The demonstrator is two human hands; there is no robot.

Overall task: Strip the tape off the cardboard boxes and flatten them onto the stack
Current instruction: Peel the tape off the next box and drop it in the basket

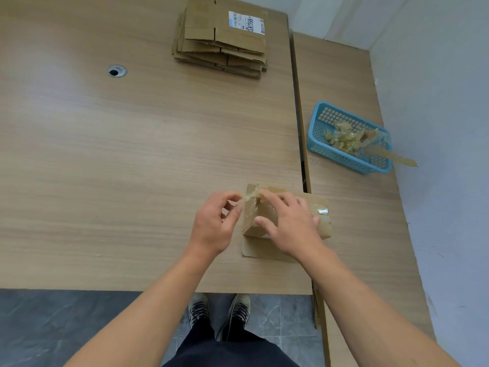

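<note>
Closest to me are dark trousers (230,353) and a pair of laced shoes (198,308) on grey floor tiles, with both bare forearms reaching up over the near edge of the bench (105,181).

The cardboard box (324,226) stands near that edge, at the bench's right side, right under and between the hands. One flap (262,250) lies open flat on the bench towards me.

My left hand (214,223) sits just left of the box. Its thumb and forefinger pinch the loose end of a clear tape strip (250,197), which runs off the box's top left corner.

My right hand (291,221) lies on top of the box with its fingers spread and fairly straight. The thumb is down the near face and the forefinger tip is at the place where the tape lifts.

Far across the bench lies the stack (225,43) of flattened boxes, with a white label (246,22) on the top sheet.

To the right, on a second bench (357,221), a blue basket (317,144) holds crumpled tape scraps (344,139). One long brown strip (394,156) hangs over its rim.
</note>
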